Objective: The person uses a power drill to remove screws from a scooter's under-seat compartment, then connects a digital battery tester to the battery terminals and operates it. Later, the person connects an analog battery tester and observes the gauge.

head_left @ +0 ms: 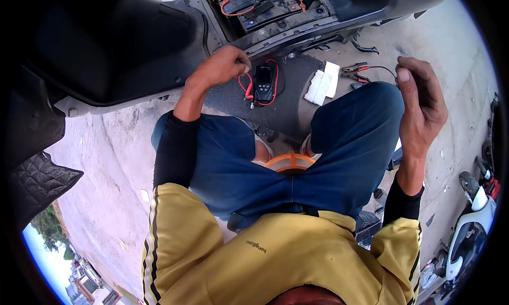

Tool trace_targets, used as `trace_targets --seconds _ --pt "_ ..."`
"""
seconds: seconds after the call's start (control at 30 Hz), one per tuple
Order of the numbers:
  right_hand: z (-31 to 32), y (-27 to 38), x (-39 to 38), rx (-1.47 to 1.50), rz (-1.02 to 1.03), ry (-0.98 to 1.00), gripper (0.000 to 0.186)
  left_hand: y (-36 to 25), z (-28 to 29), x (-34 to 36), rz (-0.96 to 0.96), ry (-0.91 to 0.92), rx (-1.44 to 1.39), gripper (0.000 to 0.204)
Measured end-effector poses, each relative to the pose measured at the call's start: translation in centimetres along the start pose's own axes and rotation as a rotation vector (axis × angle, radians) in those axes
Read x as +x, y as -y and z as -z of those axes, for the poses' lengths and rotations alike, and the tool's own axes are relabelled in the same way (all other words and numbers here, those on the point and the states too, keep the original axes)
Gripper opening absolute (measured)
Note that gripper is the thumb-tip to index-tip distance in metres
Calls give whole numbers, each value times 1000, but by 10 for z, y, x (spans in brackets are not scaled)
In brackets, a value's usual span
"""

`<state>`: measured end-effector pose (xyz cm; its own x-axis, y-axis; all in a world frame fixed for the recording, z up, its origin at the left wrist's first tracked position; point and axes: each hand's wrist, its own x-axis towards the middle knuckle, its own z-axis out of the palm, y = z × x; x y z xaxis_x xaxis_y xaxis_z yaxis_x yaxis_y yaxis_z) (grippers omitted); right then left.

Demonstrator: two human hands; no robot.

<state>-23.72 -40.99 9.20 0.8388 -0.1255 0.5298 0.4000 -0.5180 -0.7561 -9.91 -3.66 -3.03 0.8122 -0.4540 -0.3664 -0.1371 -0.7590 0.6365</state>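
Note:
My left hand (225, 65) is closed, fingers curled in beside the scooter's dark bodywork; anything between thumb and fingertips is too small to make out. Just right of it, a black handheld meter (263, 82) with a small screen and red leads (276, 82) lies on the dark mat. A red probe clip (249, 93) rests at its left side. Raised above my right knee, my right hand (422, 106) has thumb and fingers bent together, their contents hidden. A thin black cable (383, 68) from red-and-black crocodile clips (356, 69) runs close to its fingertips.
Dark batteries (283, 11) with orange leads fill the scooter's open compartment at the top. White foam pieces (322, 84) lie between mat and clips. An orange seat edge (291, 162) shows between my legs. A white scooter (466, 236) stands far right.

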Motion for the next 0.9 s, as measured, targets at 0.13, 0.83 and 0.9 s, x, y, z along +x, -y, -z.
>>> trace_targets --seconds 0.13,0.83,0.9 --pt "-96 8 57 -26 320 296 18 37 -62 4 -26 233 242 21" --pt "-137 -41 98 317 -267 252 13 130 -342 62 -59 -93 649 16" --pt "-136 -51 99 380 -219 202 13 124 -332 64 -90 -42 614 16"
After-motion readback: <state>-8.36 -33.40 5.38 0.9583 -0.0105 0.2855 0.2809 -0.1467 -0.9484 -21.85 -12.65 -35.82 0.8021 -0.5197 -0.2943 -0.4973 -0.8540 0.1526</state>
